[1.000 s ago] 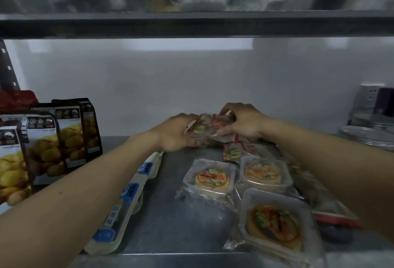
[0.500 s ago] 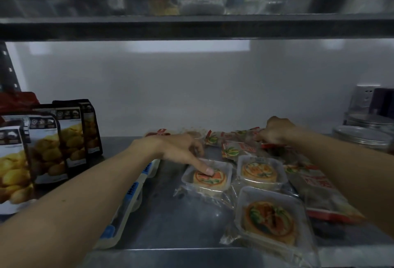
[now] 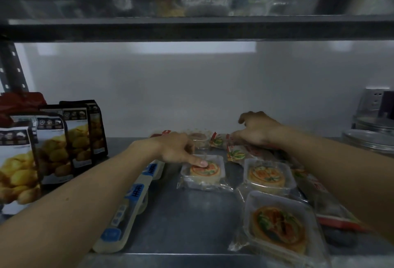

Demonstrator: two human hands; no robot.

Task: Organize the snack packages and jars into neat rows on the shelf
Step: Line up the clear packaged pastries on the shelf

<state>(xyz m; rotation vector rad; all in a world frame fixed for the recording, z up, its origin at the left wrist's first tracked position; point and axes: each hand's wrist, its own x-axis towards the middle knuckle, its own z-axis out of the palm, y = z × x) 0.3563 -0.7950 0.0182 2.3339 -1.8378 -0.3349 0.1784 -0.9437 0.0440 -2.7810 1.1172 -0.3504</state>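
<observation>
Left hand (image 3: 174, 148) fingertip presses pastry pack (image 3: 203, 172); right hand (image 3: 259, 129) seemingly pinches wrapper (image 3: 235, 139)

A pale, plain wall (image 3: 191, 97) closes off the back of the shelving, smooth and unmarked apart from soft bright patches of reflected light along its top edge. The shelf (image 3: 183, 220) below is dull grey metal, with a lighter front lip running across the bottom of the view. Overhead, the dark underside of the upper shelf (image 3: 191, 30) spans the full width, and blurred things sit on it, too unclear to name. At the far left a grey metal upright (image 3: 12, 69) with punched holes leans slightly in the wide-angle view. On the right, a white wall socket (image 3: 373, 99) is fixed to the wall. The light is dim and cool throughout
</observation>
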